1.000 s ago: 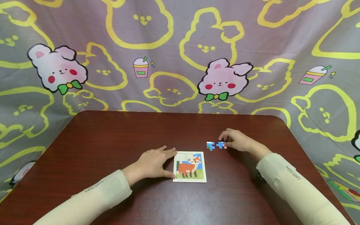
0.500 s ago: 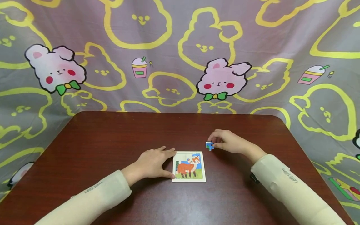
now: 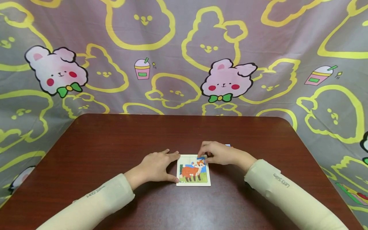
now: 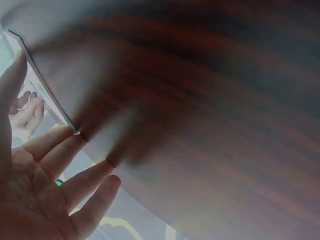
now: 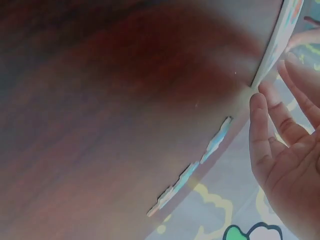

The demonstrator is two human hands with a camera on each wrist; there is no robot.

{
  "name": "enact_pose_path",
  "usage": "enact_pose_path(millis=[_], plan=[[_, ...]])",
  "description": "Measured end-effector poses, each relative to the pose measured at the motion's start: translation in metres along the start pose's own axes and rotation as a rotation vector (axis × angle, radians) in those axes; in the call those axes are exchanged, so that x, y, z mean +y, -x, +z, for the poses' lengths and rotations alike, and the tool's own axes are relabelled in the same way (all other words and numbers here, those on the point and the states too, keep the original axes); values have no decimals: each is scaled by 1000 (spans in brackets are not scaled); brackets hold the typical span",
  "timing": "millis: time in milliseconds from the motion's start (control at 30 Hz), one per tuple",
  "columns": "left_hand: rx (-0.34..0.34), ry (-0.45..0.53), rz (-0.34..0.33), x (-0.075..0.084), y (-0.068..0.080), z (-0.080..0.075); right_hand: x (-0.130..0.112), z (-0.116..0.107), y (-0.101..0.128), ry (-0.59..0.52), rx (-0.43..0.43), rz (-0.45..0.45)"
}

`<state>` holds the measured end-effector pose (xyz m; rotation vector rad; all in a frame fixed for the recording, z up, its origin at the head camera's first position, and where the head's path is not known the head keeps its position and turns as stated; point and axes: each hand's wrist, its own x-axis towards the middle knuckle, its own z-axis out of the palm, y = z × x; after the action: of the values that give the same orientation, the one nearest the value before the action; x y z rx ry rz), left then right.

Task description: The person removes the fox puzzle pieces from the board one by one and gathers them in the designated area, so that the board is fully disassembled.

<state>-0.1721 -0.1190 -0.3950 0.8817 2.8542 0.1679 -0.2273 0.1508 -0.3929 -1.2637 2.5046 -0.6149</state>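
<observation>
Fox puzzle (image 3: 193, 170) touches the left hand (image 3: 153, 166), spread wide and gripping nothing; the right hand (image 3: 217, 153) bends over its top-right corner, grip unclear.

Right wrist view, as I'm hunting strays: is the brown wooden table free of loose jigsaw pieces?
No, flat blue jigsaw pieces lie on the table, outside the square white puzzle frame.

The left arm (image 3: 92, 201), in a long cream fabric sleeve, reaches forward; its bare left hand (image 3: 153, 167) spreads thumb from fingers. The likewise sleeved right arm (image 3: 287, 188) angles inward, its bare right hand (image 3: 219, 154) bending thumb and fingers loosely downward.
</observation>
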Motion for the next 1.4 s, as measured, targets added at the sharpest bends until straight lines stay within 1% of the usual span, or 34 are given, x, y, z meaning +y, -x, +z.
enact_pose_path(millis=[133, 267, 400, 633, 833, 1033, 1133, 1400], plan=[[2, 1, -10, 0, -1, 0, -2, 2, -2, 10, -22, -21], [23, 1, -22, 2, -3, 1, -2, 4, -3, 17, -36, -31], [43, -10, -30, 3, -4, 1, -3, 4, -3, 29, -48, -24], [45, -36, -43, 4, -6, 2, -6, 4, -5, 53, -74, 13], [46, -35, -44, 5, -7, 1, -9, 2, -9, 98, -113, 46], [52, -25, -42, 5, -7, 1, -10, -1, -13, 143, -149, 44], [53, -22, -44, 5, -7, 1, -9, -1, -14, 128, -160, 48], [59, -23, -42, 4, -8, 2, -6, 0, -16, 40, -161, 70]])
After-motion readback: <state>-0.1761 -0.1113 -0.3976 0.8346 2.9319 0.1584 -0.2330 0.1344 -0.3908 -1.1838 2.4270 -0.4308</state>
